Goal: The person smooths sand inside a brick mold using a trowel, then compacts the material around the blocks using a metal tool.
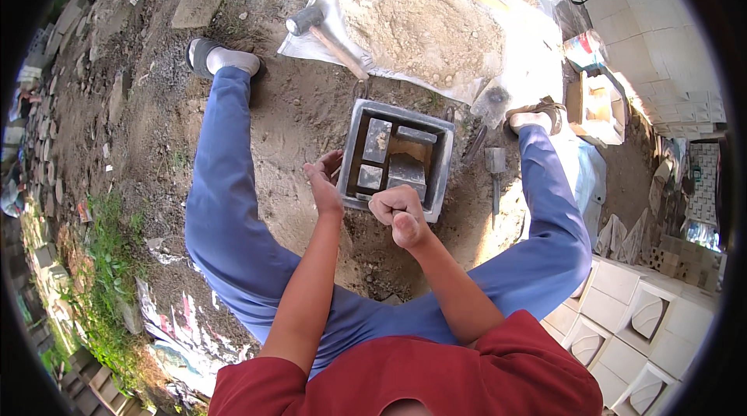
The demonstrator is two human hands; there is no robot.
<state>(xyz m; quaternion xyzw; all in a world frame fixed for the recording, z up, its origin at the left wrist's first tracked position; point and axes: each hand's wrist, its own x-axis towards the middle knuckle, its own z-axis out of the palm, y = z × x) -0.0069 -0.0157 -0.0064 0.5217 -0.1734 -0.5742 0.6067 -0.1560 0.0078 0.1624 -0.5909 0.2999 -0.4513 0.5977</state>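
Observation:
A square grey mould box sits on the dirt between my feet, with raised rectangular blocks inside it and some tan powder in one gap. My left hand is open, its fingers stretched along the left side of the box; whether they touch it I cannot tell. Curled into a fist, my right hand is over the box's near edge. Its fingers hide whatever it may hold.
Beyond the box, a white sheet bears a heap of pale sand. A mallet lies at its edge. Right of the box is a trowel-like tool. Pale moulded blocks are stacked at right, near a hollow block mould.

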